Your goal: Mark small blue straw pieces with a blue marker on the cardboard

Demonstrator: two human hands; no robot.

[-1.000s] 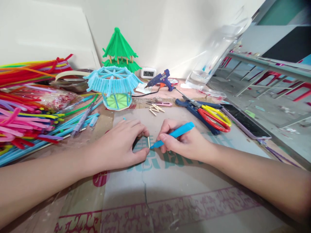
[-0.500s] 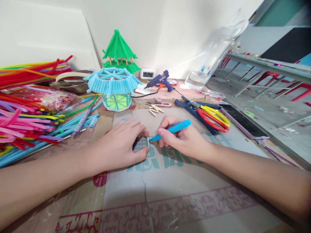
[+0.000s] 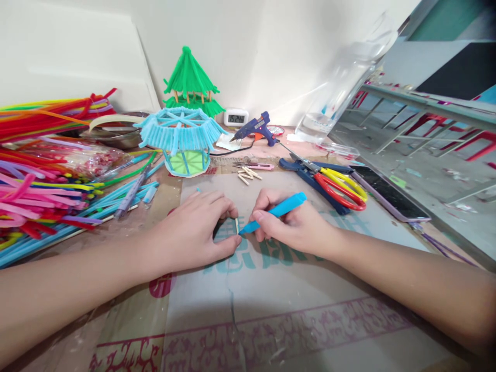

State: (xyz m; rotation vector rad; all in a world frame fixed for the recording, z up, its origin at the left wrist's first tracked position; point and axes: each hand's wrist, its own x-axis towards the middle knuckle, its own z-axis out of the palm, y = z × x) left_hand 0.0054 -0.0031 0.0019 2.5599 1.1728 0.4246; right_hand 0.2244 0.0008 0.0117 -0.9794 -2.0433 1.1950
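Observation:
Between the thumb and forefinger of my left hand a short wooden stick is held upright by its two ends. My right hand grips a blue marker like a pen, its tip touching the stick near the lower end. Beyond my hands lies a small pile of short pale sticks. A light blue pipe-cleaner pavilion with a green base stands behind my left hand, and a green pipe-cleaner pavilion rises behind it.
Bundles of coloured pipe cleaners cover the left side. Red-and-yellow-handled scissors, dark blue pliers and a phone lie to the right. A blue glue gun, a small clock and a clear plastic jug stand at the back.
The marker tip has slid down along the stick toward my left thumb. My right hand has shifted slightly with it; my left hand has barely moved.

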